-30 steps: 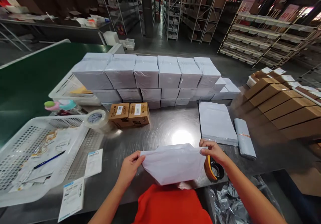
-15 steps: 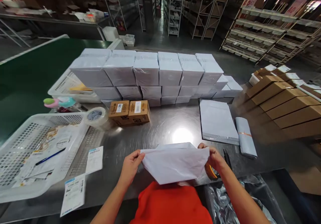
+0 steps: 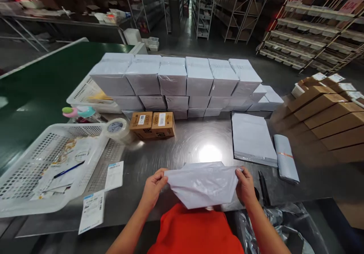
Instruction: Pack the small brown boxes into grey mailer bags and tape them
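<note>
A white plastic mailing bag [image 3: 204,187] is stretched between my two hands at the near edge of the metal table. My left hand [image 3: 155,187] pinches its left corner between thumb and fingers. At the right corner, my right hand [image 3: 246,185] grips the bag the same way. The front of the bag hangs down and looks creased; whatever may lie inside is hidden. A pen-like black tool [image 3: 264,189] rests just right of my right hand. Further right lie a flat stack of white mailing bags [image 3: 253,138] and a rolled bundle of bags [image 3: 286,157].
White wrapped boxes [image 3: 172,76] form a long wall across the table. Two small brown boxes [image 3: 152,125] and a tape roll [image 3: 118,129] stand before it. A white basket [image 3: 57,204] and printed labels [image 3: 92,211] are at left; brown cartons [image 3: 338,113] line the right.
The whole scene has shifted slightly to the right in view. Both hands keep hold of the bag, and its front face has become more crumpled. The orange-handled item beside my right hand is now hidden.
</note>
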Motion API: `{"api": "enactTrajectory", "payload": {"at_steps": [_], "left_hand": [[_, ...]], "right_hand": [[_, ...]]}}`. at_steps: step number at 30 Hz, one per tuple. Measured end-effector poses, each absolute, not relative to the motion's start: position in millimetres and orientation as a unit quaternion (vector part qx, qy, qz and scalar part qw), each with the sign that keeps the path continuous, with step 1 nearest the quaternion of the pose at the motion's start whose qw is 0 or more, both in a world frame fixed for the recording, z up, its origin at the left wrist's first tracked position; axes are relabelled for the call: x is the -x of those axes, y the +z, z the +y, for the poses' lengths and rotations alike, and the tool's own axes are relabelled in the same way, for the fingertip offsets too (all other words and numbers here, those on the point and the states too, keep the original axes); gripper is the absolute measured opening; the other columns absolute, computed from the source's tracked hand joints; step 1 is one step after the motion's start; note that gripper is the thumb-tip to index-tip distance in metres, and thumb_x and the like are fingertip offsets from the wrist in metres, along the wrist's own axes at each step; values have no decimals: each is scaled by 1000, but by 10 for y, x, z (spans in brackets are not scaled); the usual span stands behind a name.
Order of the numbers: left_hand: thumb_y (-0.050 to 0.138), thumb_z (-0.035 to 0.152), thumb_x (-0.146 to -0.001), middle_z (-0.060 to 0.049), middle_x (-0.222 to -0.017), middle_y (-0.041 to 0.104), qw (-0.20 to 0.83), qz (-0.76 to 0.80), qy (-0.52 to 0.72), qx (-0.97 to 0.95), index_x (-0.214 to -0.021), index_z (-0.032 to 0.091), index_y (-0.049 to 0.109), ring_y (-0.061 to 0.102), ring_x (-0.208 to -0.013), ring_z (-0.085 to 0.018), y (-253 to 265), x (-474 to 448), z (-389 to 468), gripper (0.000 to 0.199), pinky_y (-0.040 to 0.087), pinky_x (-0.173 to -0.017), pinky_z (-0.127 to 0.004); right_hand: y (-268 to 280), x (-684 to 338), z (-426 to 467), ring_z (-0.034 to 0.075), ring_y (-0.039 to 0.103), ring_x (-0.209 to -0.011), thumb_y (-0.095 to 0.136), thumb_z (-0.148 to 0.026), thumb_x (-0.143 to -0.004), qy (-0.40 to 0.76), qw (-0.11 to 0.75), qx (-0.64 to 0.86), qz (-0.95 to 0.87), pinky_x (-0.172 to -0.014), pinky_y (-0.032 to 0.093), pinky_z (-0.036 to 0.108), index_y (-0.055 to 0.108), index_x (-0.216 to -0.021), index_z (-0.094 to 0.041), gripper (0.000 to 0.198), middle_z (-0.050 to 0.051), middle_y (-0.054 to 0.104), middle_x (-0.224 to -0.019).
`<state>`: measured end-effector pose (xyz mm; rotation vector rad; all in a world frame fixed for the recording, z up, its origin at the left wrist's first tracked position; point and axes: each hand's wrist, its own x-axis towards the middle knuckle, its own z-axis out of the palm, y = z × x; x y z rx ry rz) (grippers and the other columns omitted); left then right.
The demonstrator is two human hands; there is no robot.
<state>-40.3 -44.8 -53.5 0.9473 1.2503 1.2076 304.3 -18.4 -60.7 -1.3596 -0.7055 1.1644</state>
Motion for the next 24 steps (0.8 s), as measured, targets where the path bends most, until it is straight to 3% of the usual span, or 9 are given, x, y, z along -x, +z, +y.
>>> {"api": "enactTrajectory", "payload": {"at_steps": [5,10,12,14,16,19,21,24], "left_hand": [[85,55,-58,-16,-107,62,557,524,523,-376,-67,13,72,58,-102,-27,-498,428,-444,45,48,-85,-32],[80,55,-67,-15,-103,64,544,522,521,-400,-65,15,72,59,-99,-25,-499,460,-443,41,46,-86,-32],[79,54,-69,-14,-102,64,539,516,530,-402,-66,15,73,60,-97,-24,-486,462,-442,40,46,-85,-31],[81,53,-66,-14,-100,64,535,512,543,-396,-65,14,72,59,-95,-24,-469,453,-432,39,46,-83,-31],[84,50,-62,-13,-99,64,532,507,561,-380,-66,14,71,59,-94,-23,-452,437,-417,38,46,-83,-31],[85,45,-60,-11,-92,64,528,499,581,-367,-66,15,68,58,-91,-22,-430,415,-401,35,45,-83,-30],[84,42,-61,-9,-86,65,535,498,578,-363,-66,15,66,58,-86,-21,-421,405,-399,33,44,-81,-30],[80,42,-62,-4,-73,60,548,507,564,-353,-68,16,63,54,-74,-18,-421,390,-399,32,42,-72,-28]], "right_hand": [[-561,-3045,-185,15,50,-65,76,-48,-65,479,563,609,-287,-62,44,30,52,-78,-24,36,-4,54,-72],[98,-2863,-74,20,56,-87,62,-47,-81,162,559,682,-443,-81,46,36,57,-98,-21,32,5,59,-97],[450,-2582,51,21,56,-90,58,-44,-85,118,504,631,-577,-85,46,37,60,-97,-21,26,8,62,-98],[699,-2175,226,21,59,-87,52,-40,-89,211,400,564,-691,-81,48,35,63,-93,-21,23,9,65,-94],[789,-1723,433,19,61,-83,51,-35,-90,357,240,509,-745,-76,49,32,66,-93,-21,21,7,68,-90],[701,-1184,711,12,59,-61,51,-18,-87,515,2,478,-712,-56,44,24,68,-94,-18,19,1,67,-75],[613,-1000,825,7,51,-47,49,-11,-85,559,-73,470,-679,-46,37,21,68,-91,-15,21,-3,65,-68],[566,-942,896,3,46,-39,54,-10,-82,606,-97,431,-661,-41,32,17,67,-84,-14,14,-7,61,-59]]}}
